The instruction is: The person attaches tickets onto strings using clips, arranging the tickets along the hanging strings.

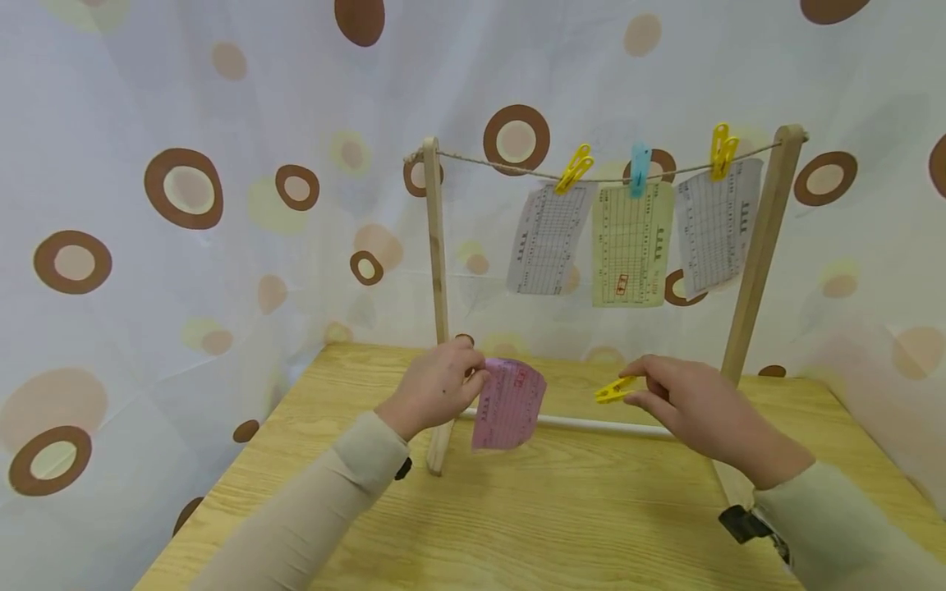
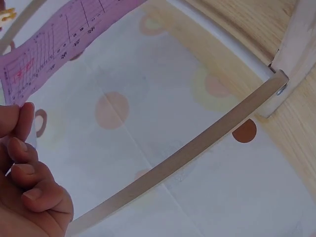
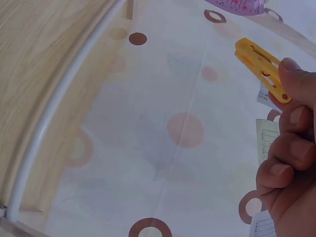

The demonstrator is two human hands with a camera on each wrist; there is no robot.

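Observation:
A pink printed slip [image 1: 510, 406] hangs from my left hand [image 1: 442, 384], which pinches its upper left corner between thumb and forefinger. The left wrist view shows the same pink slip [image 2: 54, 47] above the fingertips. To the right, my right hand [image 1: 691, 410] pinches a yellow clothespin [image 1: 615, 390] by its handle end, with the tip pointing toward the slip. Slip and clothespin are apart. Both hands are below a string [image 1: 502, 167], where a white slip [image 1: 550, 238], a yellow slip [image 1: 631, 246] and another white slip [image 1: 718, 230] hang from clothespins.
The string is tied between a left wooden post [image 1: 438, 263] and a right wooden post [image 1: 761, 254]. A white rod [image 1: 591, 424] joins the posts low down, above the wooden table [image 1: 547, 517]. Behind stands a spotted curtain [image 1: 244, 107].

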